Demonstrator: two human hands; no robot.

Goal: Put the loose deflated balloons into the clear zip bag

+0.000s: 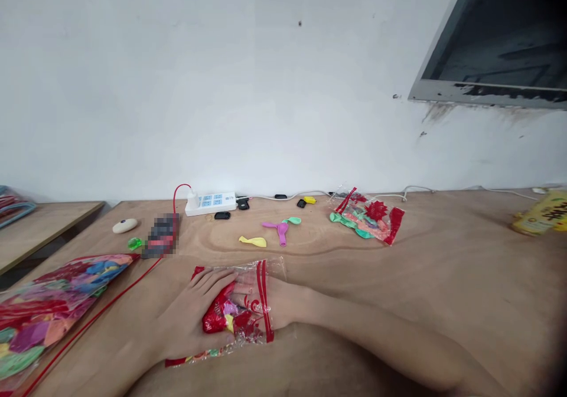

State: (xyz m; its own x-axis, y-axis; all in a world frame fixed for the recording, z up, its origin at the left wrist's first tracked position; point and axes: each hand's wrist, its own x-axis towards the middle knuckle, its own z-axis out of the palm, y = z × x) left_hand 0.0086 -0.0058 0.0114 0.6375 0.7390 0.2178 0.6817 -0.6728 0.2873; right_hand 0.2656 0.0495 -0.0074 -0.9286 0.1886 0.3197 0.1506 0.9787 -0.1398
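A clear plastic bag of balloons (241,320) with red print lies on the table in front of me. My left hand (199,302) rests across its left part, fingers stretched out along the top and thumb lower down. From the right, my right hand (259,299) reaches through the bag's mouth, by the red stripes. Its fingers are hidden behind the print and my left hand. Through the plastic show purple, yellow and green balloons. Beyond the bag lie a loose yellow balloon (253,242), a purple balloon (282,233) and a green balloon (293,221).
A large balloon bag (57,302) lies at left beside a red cable (106,307). A blurred-out dark object (160,236), a white mouse (124,225) and a power strip (211,203) stand behind. Another balloon bag (370,215) lies back right; a yellow package (538,214) sits far right.
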